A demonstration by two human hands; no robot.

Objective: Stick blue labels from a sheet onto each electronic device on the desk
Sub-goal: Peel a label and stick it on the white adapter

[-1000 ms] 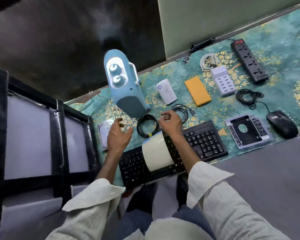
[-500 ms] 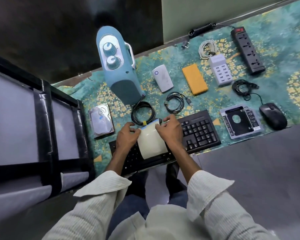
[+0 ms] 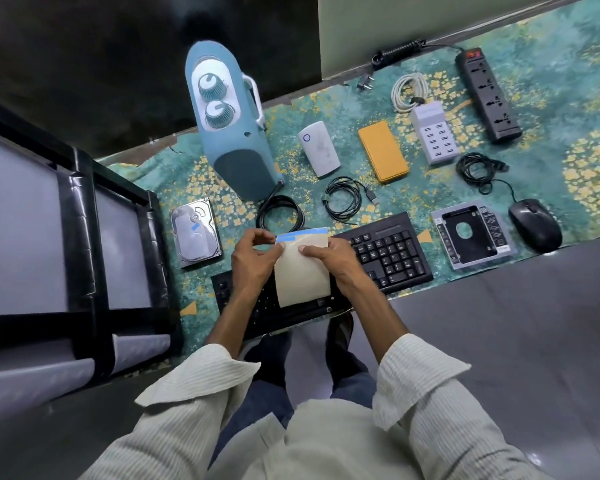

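Nearest us: grey floor. Our left hand pinches the top corner of the label sheet; our right hand grips its right edge, above the black keyboard. Left of the hands: hard drive bearing a blue label. Beyond the hands: teal floral cloth, pale green panel.

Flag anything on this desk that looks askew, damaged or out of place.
Nothing stands out. The devices sit spaced apart on the patterned cloth, nothing spilled or visibly broken. The black keyboard, under the label sheet, sits right at the near edge, and a plug lies loose by the far edge.
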